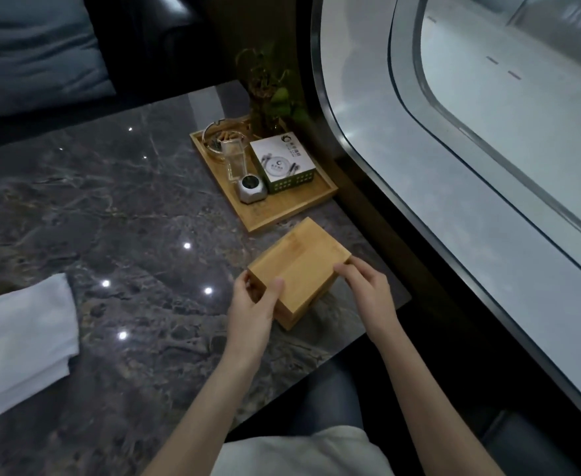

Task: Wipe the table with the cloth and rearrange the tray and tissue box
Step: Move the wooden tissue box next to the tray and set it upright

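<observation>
Two bare hands, left hand (253,305) and right hand (368,293), clasp one smooth rectangular bamboo tissue box (299,269) by opposite sides, fingers curled against it, on the glossy grey veined marble table (110,207). One folded white cloth (18,341) lies at nine o'clock. One shallow rectangular bamboo tray (292,209), at twelve o'clock just beyond the box, carries one glass ashtray (222,135), one white printed carton (282,163) and one small silver faceted holder (252,188).

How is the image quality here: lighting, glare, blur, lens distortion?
Head view: dim overall; small bright ceiling-light reflections dot the glossy marble table; the white cloth at the left edge is soft and blurred; wide-angle distortion bends the window frame; the wooden tissue box and both hands stay fairly sharp.
</observation>
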The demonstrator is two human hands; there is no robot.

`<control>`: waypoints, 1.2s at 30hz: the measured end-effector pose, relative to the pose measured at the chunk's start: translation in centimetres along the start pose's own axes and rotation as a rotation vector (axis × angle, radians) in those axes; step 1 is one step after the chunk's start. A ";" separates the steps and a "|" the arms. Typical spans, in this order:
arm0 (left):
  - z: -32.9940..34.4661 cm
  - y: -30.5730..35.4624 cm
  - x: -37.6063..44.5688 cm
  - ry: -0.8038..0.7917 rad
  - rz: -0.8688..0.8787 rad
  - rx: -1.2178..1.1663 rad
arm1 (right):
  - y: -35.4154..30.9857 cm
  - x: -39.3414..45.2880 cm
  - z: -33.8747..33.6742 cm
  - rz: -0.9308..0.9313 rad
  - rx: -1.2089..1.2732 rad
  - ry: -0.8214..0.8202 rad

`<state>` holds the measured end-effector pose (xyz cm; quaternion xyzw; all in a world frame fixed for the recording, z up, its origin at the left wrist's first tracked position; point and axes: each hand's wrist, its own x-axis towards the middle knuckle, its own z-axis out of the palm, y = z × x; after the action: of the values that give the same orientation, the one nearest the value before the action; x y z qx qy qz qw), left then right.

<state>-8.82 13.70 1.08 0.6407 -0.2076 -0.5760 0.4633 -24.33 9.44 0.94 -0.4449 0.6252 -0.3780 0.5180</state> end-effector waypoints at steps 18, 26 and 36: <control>-0.2 -1.2 -1.5 -0.124 0.006 0.249 | 1.6 0.3 -0.5 0.082 0.172 0.071; -1.1 -1.8 -2.1 -0.168 0.393 0.691 | 2.8 0.4 0.8 0.150 0.314 0.040; 0.1 -1.6 -2.1 -0.107 0.349 0.651 | 2.4 0.4 1.6 0.159 0.212 0.052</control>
<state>-9.89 16.11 0.88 0.6783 -0.5102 -0.4248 0.3149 -23.22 9.84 -1.71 -0.3268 0.6283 -0.4111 0.5740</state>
